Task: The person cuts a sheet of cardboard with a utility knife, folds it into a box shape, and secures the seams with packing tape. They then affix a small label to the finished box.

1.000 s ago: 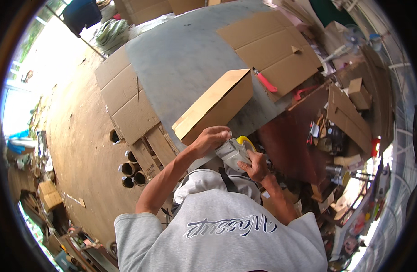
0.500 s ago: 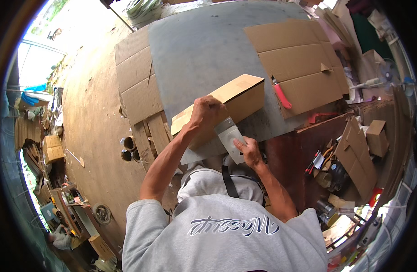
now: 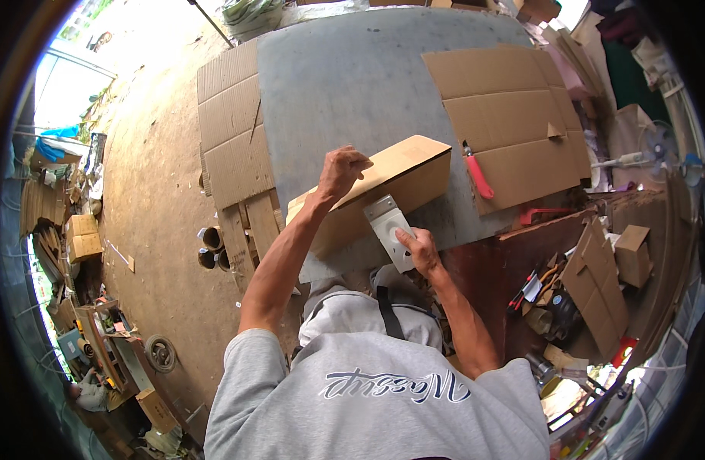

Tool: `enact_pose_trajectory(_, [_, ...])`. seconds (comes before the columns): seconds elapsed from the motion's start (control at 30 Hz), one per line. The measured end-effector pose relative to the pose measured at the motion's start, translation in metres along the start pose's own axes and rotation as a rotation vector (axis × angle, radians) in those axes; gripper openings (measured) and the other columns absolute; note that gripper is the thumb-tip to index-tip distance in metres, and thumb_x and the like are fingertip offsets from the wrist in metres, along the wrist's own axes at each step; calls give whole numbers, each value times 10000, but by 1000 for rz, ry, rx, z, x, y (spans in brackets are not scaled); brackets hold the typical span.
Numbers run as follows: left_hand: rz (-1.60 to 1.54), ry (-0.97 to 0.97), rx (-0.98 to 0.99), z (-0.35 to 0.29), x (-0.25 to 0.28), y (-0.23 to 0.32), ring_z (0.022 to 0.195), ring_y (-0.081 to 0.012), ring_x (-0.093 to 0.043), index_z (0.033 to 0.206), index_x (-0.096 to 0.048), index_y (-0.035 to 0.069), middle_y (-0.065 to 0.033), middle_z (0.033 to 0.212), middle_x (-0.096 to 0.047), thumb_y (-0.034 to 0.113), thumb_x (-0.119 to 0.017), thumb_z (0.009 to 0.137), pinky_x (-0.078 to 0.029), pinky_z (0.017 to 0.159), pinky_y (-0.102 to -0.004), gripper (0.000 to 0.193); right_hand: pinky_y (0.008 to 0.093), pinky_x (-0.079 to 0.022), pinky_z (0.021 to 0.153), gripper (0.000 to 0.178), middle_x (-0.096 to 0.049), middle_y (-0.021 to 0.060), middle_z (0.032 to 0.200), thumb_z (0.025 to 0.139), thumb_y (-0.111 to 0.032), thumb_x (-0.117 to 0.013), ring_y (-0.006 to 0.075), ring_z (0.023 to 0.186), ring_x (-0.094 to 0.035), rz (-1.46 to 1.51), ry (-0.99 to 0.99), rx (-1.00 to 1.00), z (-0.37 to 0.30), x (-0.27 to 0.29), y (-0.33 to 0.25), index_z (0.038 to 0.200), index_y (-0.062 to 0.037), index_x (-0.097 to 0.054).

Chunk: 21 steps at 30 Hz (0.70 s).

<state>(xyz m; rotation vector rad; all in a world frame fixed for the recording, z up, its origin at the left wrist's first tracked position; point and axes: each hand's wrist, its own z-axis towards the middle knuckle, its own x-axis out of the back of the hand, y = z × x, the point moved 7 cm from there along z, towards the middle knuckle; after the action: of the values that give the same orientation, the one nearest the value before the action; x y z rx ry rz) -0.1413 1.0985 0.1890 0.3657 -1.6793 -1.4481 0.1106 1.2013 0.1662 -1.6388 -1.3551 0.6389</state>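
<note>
A long brown cardboard box (image 3: 414,184) lies at a slant on the grey tabletop (image 3: 345,84) before me. My left hand (image 3: 342,172) is over the top face of the box with its fingers curled together. Whether anything is pinched in them is too small to make out. My right hand (image 3: 420,249) grips a flat pale tool with a metal end plate (image 3: 386,230). The plate end points away from me, beside the near side of the box. To the right of the box, a utility knife with a red handle (image 3: 478,176) rests partly on a flat cardboard sheet (image 3: 513,115).
Another flattened cardboard sheet (image 3: 230,123) covers the table's left edge. Round tubes (image 3: 211,238) stand below it at the left. On the lower right are hand tools (image 3: 548,287), a leaning cardboard piece (image 3: 598,284) and a small box (image 3: 633,253).
My left hand has lifted off the box's near top edge, up and slightly left. My right hand keeps the pale tool at nearly the same place. The view has shifted slightly.
</note>
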Motion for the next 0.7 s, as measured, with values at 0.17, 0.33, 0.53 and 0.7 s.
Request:
enact_pose_trajectory(0.17, [200,26,-147,-2,-10,-6,685,-215,-730,942,-822,11,-105,851,-737,59,-793,875,-574,613,-326,88,401,-475,664,638,-662,149,712,964,-568,-621,221,680,-614,-1,0,13,19,-1,6,876,57,-712])
enact_pose_trajectory(0.33, [346,35,-55,-7,-14,-18,934,-311,-724,890,-849,111,-75,842,-762,218,-855,809,-561,810,-445,134,399,-479,680,634,-663,146,716,960,-566,-619,223,684,-613,-75,-7,-2,27,-3,12,881,57,-710])
enact_pose_trajectory(0.53, [371,99,18,-5,-5,-33,975,-300,-723,1035,-831,96,-120,1067,-763,221,-830,852,-563,857,-421,221,403,-485,695,630,-655,163,717,959,-556,-617,237,689,-619,-30,-21,43,29,-2,13,891,63,-706])
enact_pose_trajectory(0.7, [235,5,76,-6,-2,-33,1059,-282,-734,1288,-725,47,-136,1328,-702,225,-708,980,-562,953,-372,356,411,-487,687,614,-652,179,720,960,-540,-619,248,686,-629,-71,-7,52,32,-2,20,900,65,-704])
